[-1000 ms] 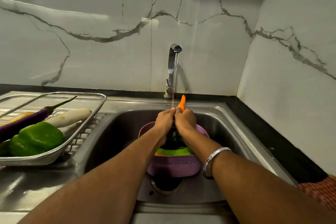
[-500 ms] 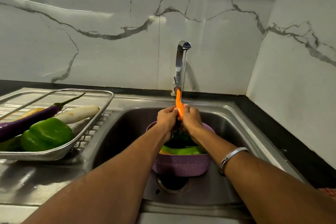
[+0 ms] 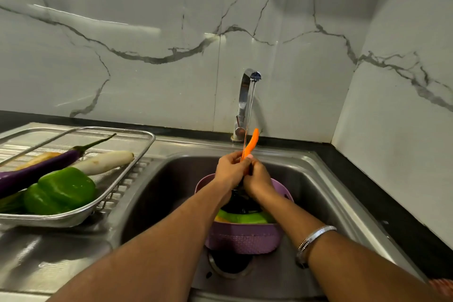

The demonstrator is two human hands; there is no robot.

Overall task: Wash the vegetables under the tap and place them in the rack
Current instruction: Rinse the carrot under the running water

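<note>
Both my left hand (image 3: 230,169) and right hand (image 3: 260,179) are clamped round the carrot (image 3: 251,144) under the tap (image 3: 247,95) stream above the purple basket (image 3: 242,238), so I'd best roll it, rubbing every side, grip firm against slipping.

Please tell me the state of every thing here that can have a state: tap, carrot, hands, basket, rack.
tap: running, thin stream falls.
carrot: held under the stream, tip tilted up and right.
left hand: grips the carrot.
right hand: grips the carrot.
purple basket: in the sink, holds vegetables.
rack: on the drainboard, holds green pepper, aubergine, white radish.
</note>
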